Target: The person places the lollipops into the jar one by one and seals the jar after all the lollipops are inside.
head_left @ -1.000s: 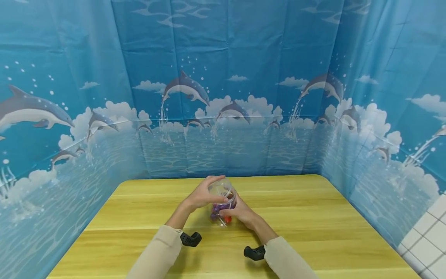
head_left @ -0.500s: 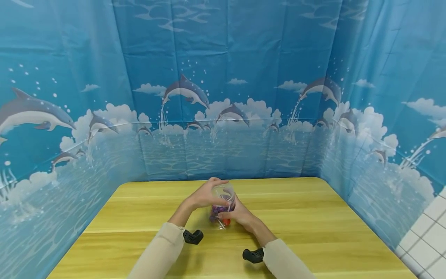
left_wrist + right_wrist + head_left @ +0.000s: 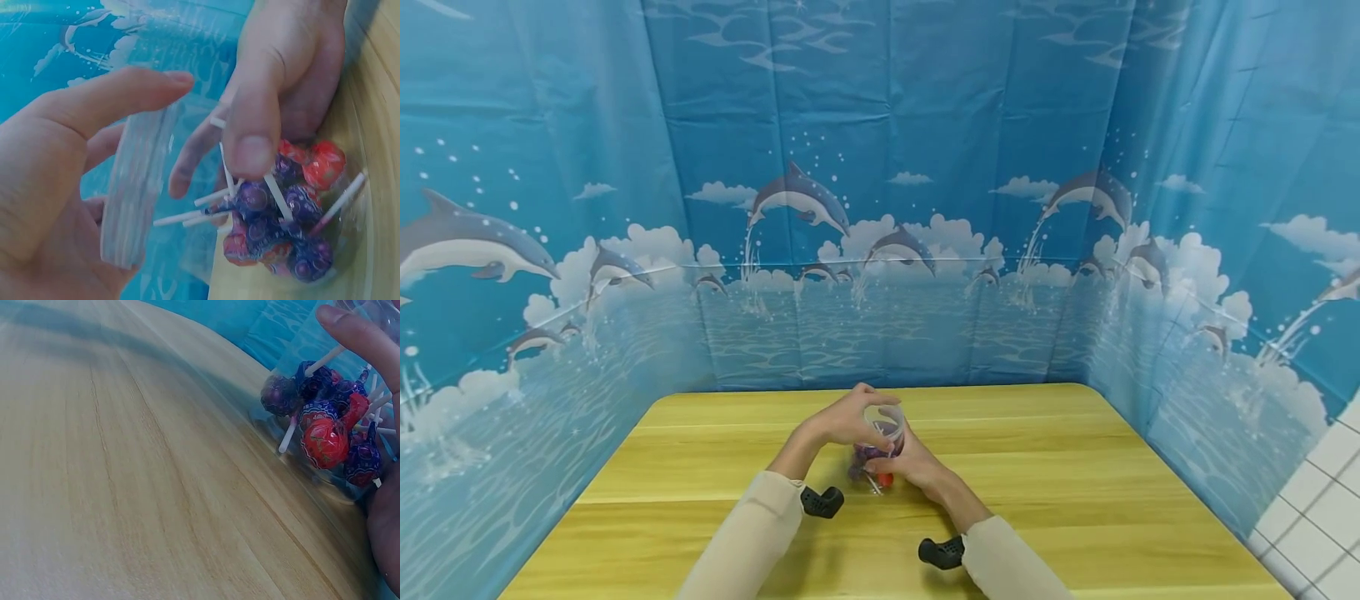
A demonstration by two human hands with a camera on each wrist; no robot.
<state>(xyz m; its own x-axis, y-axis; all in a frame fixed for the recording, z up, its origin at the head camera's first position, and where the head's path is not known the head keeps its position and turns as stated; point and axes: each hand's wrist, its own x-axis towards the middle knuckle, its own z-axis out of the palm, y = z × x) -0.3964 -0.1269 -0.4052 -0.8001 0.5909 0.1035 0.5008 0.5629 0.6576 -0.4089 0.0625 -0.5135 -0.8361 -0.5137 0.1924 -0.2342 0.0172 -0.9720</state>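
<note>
A clear plastic jar [image 3: 340, 487] stands on the table, holding several lollipops [image 3: 256, 215] in purple and red wrappers with white sticks. My right hand [image 3: 919, 460] grips the jar's side, its thumb across the front. My left hand [image 3: 848, 419] holds a clear ridged lid [image 3: 134, 190] at the jar's mouth, pinching its rim between thumb and fingers. Whether the lid is seated on the jar or just apart from it, I cannot tell. Fingers hide part of the jar in the head view.
The yellow wood-grain table [image 3: 1045, 483] extends on both sides of the hands. A blue dolphin-print curtain [image 3: 880, 325] hangs behind it and along both sides. White tiles [image 3: 1318, 500] show at the right edge.
My left hand has shifted slightly rightward and turned a little with the lid. The right hand keeps its grip on the jar. The head view has tilted slightly.
</note>
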